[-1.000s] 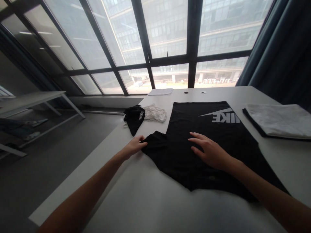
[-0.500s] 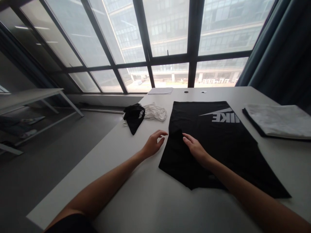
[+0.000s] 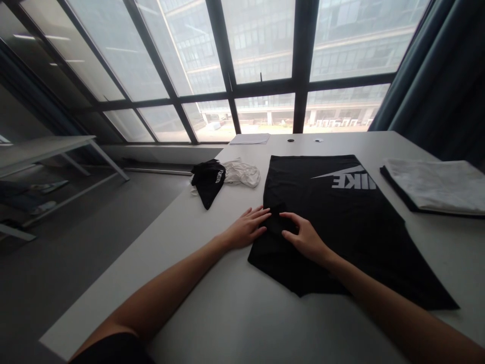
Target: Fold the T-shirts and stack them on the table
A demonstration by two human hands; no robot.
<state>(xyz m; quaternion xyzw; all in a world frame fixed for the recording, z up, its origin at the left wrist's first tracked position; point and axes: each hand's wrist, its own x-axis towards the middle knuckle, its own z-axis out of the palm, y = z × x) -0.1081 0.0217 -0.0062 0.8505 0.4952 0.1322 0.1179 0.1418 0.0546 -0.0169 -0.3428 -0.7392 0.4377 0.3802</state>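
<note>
A black T-shirt (image 3: 333, 227) lies spread flat on the white table (image 3: 212, 283), its white swoosh and NIKE print reading upside down toward the far side. At the shirt's left edge, my left hand (image 3: 246, 228) rests palm down, fingers spread, with the fingertips on the cloth. My right hand (image 3: 305, 240) is over the left part of the shirt, thumb and forefinger curved apart with nothing between them. A small raised fold of black cloth lies between the two hands. Whether the right fingertips touch the cloth, I cannot tell.
Left of the shirt sit a crumpled black garment (image 3: 208, 183) and a crumpled white one (image 3: 242, 173). Folded white cloth (image 3: 435, 184) lies on dark cloth at the right. Papers (image 3: 249, 138) lie at the far edge. Another table (image 3: 45, 151) stands left; a person's leg shows beneath.
My left hand has moved right and flattened onto the shirt's left edge. The right hand has drawn back slightly from the fold and widened its thumb and forefinger. The fold lies flatter.
</note>
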